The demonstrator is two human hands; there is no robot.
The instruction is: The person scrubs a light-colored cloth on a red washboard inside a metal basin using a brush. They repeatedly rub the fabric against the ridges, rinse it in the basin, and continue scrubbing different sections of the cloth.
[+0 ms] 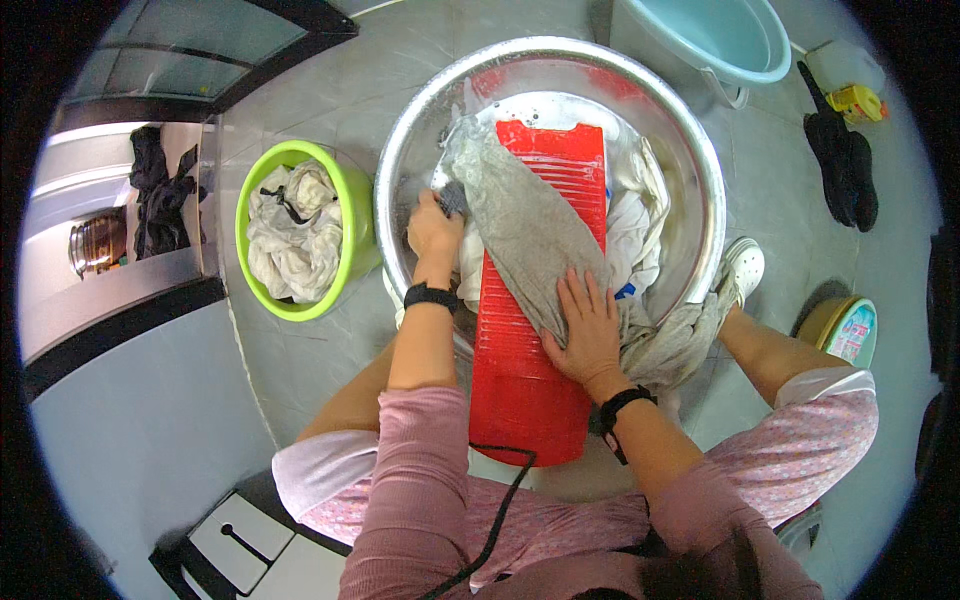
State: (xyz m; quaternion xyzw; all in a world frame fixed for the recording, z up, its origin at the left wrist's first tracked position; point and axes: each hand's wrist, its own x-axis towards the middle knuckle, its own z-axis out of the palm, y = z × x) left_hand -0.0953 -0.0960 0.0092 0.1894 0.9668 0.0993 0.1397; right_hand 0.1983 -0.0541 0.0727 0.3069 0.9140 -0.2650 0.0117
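Note:
A red plastic washboard (536,405) leans in a wide metal basin (705,172), its near end toward my lap. Across its ridges lies a wet grey cloth garment (525,202), one end hanging over the basin's right front rim. My right hand (589,330) rests flat on the garment with fingers spread. At the basin's left side, my left hand (436,232) grips a small dark grey scrubber (452,199), mostly covered by the fingers; its exact kind is unclear. White cloth (637,217) lies in the basin right of the board, beside soapy water (555,105).
A lime-green bucket (352,277) of whitish laundry (292,240) stands left of the basin. A light blue tub (780,64) is at the far right. Black footwear (840,169), a yellow bottle (856,103) and a small round container (817,326) sit rightward. A black cord (495,525) hangs before me.

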